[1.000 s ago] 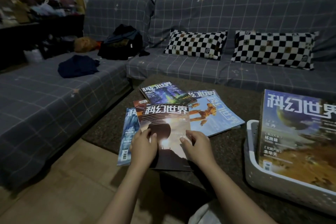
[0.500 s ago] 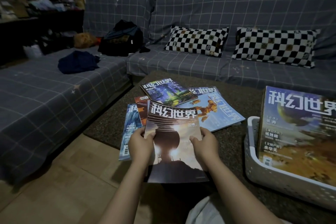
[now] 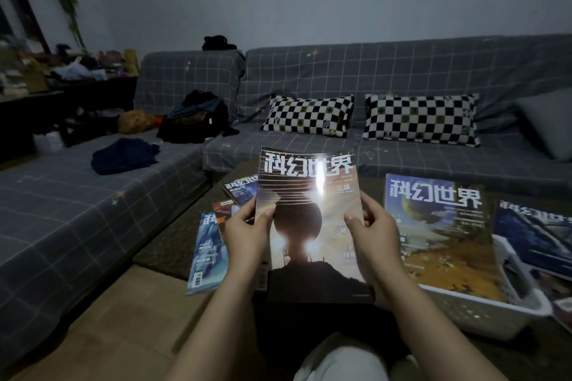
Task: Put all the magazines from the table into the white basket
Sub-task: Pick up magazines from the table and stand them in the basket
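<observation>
A magazine with a dark sphere on its cover (image 3: pixel 309 213) is lifted off the table and tilted toward me. My left hand (image 3: pixel 246 233) grips its left edge and my right hand (image 3: pixel 371 233) grips its right edge. Under and behind it, three more magazines lie on the dark table (image 3: pixel 167 244): a pale blue one (image 3: pixel 205 252), an orange one (image 3: pixel 224 213) and a blue-green one (image 3: pixel 240 192). The white basket (image 3: pixel 476 312) stands at the right with an orange-and-blue magazine (image 3: pixel 445 235) leaning upright in it and a dark blue one (image 3: pixel 535 232) behind.
A grey checked L-shaped sofa (image 3: pixel 93 226) wraps the table's left and far sides, with two checkered pillows (image 3: pixel 309 116), a dark bag (image 3: pixel 193 117) and a blue cloth (image 3: pixel 123 155) on it. Wooden floor (image 3: pixel 117 318) lies at the lower left. My knee (image 3: pixel 340 362) is below.
Both hands have raised the sphere-cover magazine from the pile on the table and tipped it up toward me. The view has shifted, so the basket shows more fully at the right.
</observation>
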